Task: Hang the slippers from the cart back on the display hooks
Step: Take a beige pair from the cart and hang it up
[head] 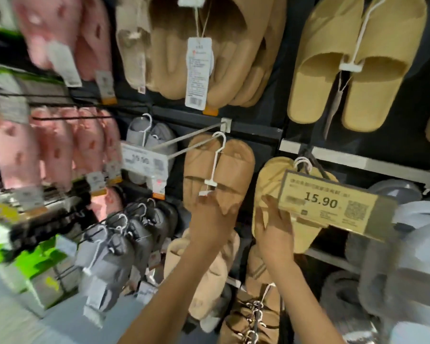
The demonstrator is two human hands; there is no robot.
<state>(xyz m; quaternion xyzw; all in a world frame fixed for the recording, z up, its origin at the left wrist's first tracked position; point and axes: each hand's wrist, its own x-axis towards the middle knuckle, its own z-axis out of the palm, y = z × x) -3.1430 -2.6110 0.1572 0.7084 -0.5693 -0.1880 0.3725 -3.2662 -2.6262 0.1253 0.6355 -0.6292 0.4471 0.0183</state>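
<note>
**Brown pair going onto hook: risk notes**

Hanging in progress on display wall (258, 135), dark panel w/ rows of slippers. Brown slipper pair (219, 167) sits centre, its white hanger (215, 160) looped over the metal display hook (194, 142), near the back end. Yellow pair (271, 194) just beside, right, behind price tag (333, 202).

Left hand (212, 219) grips lower edge of brown pair, fingers curled round it. Right hand (274, 229) flat, fingers straight, pressing on yellow pair.

Risks (judgement): hanger loop may not be fully seated, so letting go early could drop the pair. Right-hand push could swing the yellow pair or knock the price tag. Frame blurred at edges; cart not seen.
</note>
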